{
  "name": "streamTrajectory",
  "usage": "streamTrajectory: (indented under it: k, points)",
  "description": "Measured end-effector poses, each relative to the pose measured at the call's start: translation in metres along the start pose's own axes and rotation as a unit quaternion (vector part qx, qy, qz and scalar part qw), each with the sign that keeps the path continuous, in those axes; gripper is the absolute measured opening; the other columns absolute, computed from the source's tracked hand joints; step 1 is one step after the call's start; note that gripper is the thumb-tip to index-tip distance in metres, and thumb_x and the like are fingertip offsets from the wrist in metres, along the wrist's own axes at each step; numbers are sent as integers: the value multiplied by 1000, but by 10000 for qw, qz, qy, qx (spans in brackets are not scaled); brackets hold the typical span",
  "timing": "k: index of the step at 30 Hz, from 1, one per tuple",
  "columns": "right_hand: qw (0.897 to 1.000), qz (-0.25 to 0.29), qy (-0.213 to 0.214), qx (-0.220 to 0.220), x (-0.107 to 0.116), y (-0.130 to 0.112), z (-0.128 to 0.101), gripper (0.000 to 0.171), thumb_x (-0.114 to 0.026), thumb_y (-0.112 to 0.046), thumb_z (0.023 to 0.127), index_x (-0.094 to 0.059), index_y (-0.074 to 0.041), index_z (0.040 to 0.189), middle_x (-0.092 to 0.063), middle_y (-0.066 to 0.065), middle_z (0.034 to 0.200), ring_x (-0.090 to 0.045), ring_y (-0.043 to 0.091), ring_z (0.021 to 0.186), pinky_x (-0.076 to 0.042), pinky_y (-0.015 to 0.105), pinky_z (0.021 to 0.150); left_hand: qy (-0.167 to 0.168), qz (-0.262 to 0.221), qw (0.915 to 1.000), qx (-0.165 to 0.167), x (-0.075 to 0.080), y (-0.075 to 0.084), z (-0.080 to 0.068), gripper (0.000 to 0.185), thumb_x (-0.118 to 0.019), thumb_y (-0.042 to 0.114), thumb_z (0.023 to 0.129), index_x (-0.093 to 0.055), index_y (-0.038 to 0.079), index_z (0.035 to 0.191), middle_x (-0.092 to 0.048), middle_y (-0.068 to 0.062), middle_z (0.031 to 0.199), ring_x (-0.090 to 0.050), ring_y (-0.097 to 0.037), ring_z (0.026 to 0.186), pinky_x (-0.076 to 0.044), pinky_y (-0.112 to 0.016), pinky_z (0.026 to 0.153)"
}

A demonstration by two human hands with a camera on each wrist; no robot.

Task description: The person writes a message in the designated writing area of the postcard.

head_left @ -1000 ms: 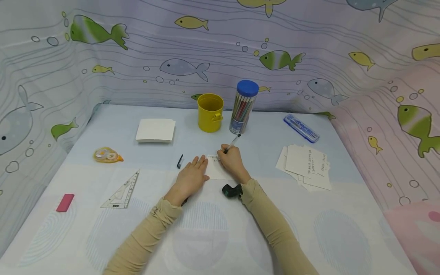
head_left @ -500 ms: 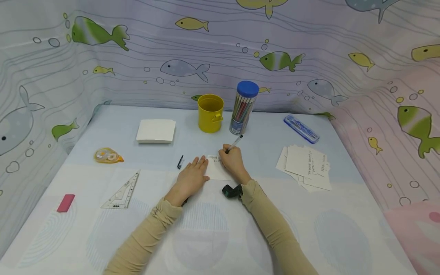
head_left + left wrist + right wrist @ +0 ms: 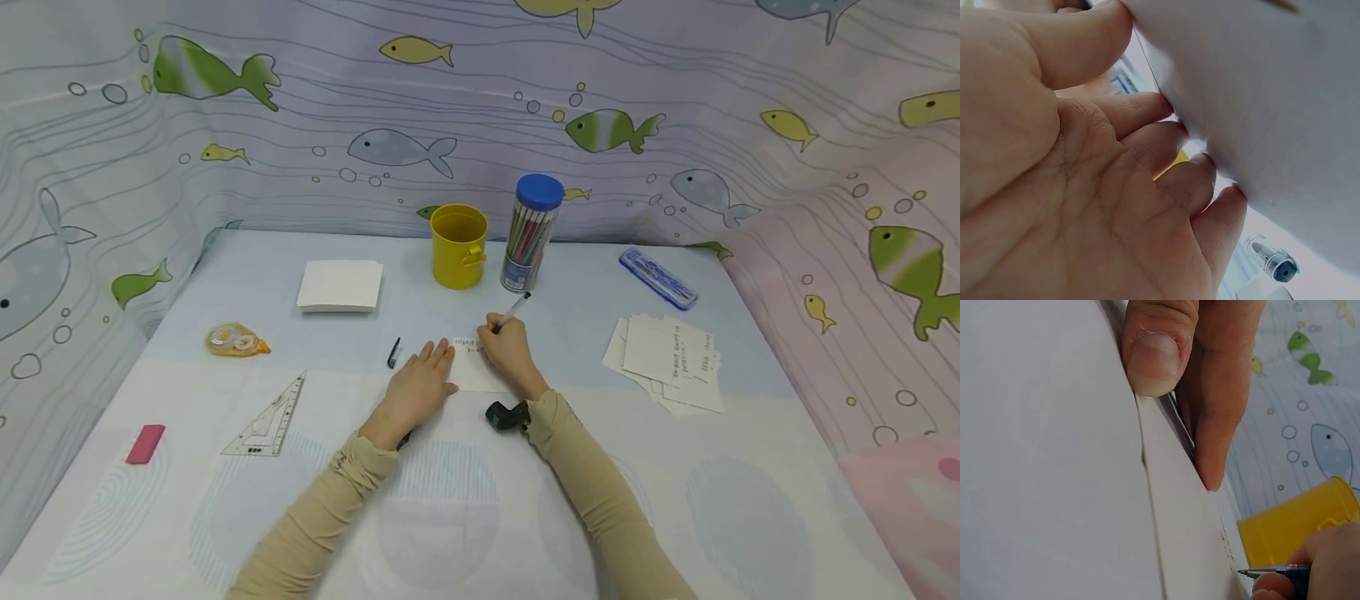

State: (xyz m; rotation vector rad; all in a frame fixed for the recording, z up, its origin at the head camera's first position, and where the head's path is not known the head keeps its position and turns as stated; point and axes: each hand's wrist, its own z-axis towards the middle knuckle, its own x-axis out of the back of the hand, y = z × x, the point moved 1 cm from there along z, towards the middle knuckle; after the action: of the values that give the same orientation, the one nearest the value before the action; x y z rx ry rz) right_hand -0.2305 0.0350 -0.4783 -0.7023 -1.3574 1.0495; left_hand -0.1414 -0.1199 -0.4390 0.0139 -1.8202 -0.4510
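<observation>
In the head view my right hand (image 3: pixel 513 356) grips a clear-barrelled pen (image 3: pixel 515 311) over a small white card (image 3: pixel 478 380) with a few short lines of handwriting at its top. The right wrist view shows the pen's metal tip (image 3: pixel 1244 572) right at the written marks. My left hand (image 3: pixel 418 388) lies with fingers extended at the card's left edge, the thumb toward its lower part; in the left wrist view its fingertips (image 3: pixel 1229 199) press on the white surface. A dark pen cap (image 3: pixel 393 352) lies just left of the left hand.
Behind stand a yellow bucket (image 3: pixel 458 254) and a blue-lidded tub of pencils (image 3: pixel 530 237). A white card stack (image 3: pixel 340 286), correction tape (image 3: pixel 236 340), set square (image 3: pixel 270 421) and pink eraser (image 3: pixel 146 444) lie left. Written cards (image 3: pixel 651 354) and a blue case (image 3: pixel 657 278) lie right.
My right hand and the pen have shifted slightly to the right along the card, and the pen leans a little more to the right. The left hand stays in place.
</observation>
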Motion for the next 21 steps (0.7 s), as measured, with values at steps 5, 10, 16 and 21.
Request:
streamTrajectory:
  k: [5, 10, 16, 21]
  points:
    - [9999, -61, 97, -2, 0, 1, -1, 40, -49, -2, 87, -31, -16, 54, -34, -6, 42, -32, 6, 36, -22, 19, 37, -8, -21, 10000, -1, -1, 0, 0, 64, -54, 28, 99, -30, -2, 150, -23, -18, 159, -21, -37, 148, -24, -53, 119]
    - [9998, -176, 64, -34, -1, 1, -2, 40, -49, -3, 86, -31, -16, 54, -34, -7, 42, -32, 5, 36, -21, 19, 37, 12, -28, 10000, 3, -1, 0, -1, 63, -54, 28, 99, -31, -2, 149, -24, -18, 159, -22, -38, 148, -25, -53, 118]
    - [9993, -333, 173, 50, -1, 0, 0, 40, -48, -2, 86, -30, -16, 52, -31, -6, 41, -30, 5, 35, -20, 19, 37, 42, -20, 10000, -32, 0, 1, -1, 63, -54, 28, 99, -31, -3, 149, -24, -19, 159, -22, -38, 147, -25, -53, 118]
    - [9986, -491, 154, 134, -1, -1, 2, 41, -50, -2, 85, -30, -16, 52, -26, -8, 43, -23, 6, 39, -17, 19, 40, 74, -18, 10000, -45, 1, 0, -1, 63, -54, 27, 99, -32, -4, 148, -25, -20, 158, -23, -39, 147, -25, -54, 118]
